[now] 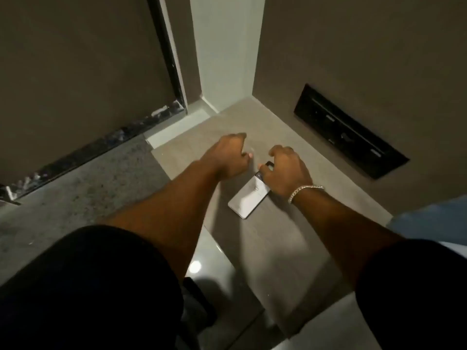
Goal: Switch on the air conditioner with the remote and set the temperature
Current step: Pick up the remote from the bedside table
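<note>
A flat white remote (246,198) with a dark far end lies on a beige ledge (298,236) set in a wall corner. My right hand (285,170), with a silver bracelet at the wrist, is clawed over the remote's far end, thumb on one side and fingers on the other. The remote's near end rests flat on the ledge. My left hand (227,157) hovers just left of the remote with its fingers loosely curled, holding nothing and not touching the remote. No air conditioner is in view.
A black recessed panel (351,132) sits in the wall to the right of the ledge. A white pillar (225,51) stands in the corner behind. Grey carpet (83,198) and a dark marble-trimmed panel (88,152) lie to the left. Glossy floor (212,258) shows below the ledge.
</note>
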The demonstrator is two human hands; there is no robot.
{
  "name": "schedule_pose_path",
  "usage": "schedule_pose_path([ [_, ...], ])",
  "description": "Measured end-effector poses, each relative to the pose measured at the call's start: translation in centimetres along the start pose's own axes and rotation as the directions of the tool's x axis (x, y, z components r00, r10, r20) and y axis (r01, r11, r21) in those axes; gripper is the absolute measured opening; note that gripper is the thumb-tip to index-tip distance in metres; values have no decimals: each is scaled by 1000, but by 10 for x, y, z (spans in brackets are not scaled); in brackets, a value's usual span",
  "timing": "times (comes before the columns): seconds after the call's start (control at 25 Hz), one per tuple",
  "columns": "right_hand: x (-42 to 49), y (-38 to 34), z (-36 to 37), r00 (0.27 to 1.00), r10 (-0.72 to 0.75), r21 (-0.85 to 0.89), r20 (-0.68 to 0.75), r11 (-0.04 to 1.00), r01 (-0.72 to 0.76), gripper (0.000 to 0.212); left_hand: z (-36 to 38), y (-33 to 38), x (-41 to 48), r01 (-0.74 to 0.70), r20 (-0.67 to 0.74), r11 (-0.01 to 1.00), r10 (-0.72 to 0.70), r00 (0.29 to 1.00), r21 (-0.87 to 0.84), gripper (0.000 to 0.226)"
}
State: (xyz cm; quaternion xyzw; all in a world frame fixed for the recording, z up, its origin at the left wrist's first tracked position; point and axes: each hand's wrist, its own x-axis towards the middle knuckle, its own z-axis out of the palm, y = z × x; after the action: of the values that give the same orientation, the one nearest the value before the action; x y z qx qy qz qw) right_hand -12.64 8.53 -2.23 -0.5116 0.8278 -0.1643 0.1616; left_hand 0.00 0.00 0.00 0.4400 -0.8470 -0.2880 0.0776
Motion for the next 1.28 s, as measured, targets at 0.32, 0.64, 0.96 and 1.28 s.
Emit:
schedule_pose_path([
  [0.32,0,13,50,958,274,80,-80,960,-268,51,59,-15,12,112,168,994,-107,980,-21,21],
  [0.64,-6,-6,67,821,571,658,11,615,-436,53,59,-30,5,544,179,689,-530,829,-478,25],
  [0.96,19,-111,17,945,250,818,210,485,-310,29,-70,-53,-28,400,72,458,-582,810,-794,1],
  [1.28,19,-312,-103,964,-263,896,44,437,78,27,-308,-38,-107,95,-412,672,-553,724,-735,11],
])
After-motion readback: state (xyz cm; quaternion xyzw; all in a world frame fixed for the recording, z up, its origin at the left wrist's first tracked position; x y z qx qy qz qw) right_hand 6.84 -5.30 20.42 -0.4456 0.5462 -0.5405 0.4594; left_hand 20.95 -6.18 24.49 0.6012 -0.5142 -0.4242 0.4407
